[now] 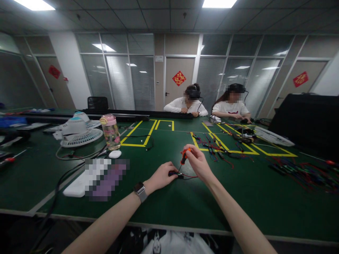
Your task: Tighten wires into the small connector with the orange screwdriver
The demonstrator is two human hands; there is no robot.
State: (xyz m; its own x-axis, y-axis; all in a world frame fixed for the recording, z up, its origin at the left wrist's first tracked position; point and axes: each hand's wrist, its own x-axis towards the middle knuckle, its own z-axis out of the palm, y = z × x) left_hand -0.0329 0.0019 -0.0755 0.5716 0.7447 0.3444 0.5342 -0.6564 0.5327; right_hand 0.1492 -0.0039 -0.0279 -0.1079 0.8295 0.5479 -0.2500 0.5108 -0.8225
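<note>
A small black connector with thin red and black wires (177,174) lies on the green tabletop (185,204), pinched under the closed fingers of the left hand (161,176). The right hand (197,162) has its fingers clamped around an orange-handled screwdriver (184,156), tip down at the connector.

Both bare arms reach forward, hands close together at the middle.

The left hand (160,177) lies low with the palm turned down, its fingers (171,171) curled and pinched at the tips; a watch sits on that wrist. The right hand (197,163) is raised a little higher, wrist bent, its fingers (188,150) pinched closed at the top. The two forearms come in from the lower edge and converge, the hands just beside each other, not touching.
</note>
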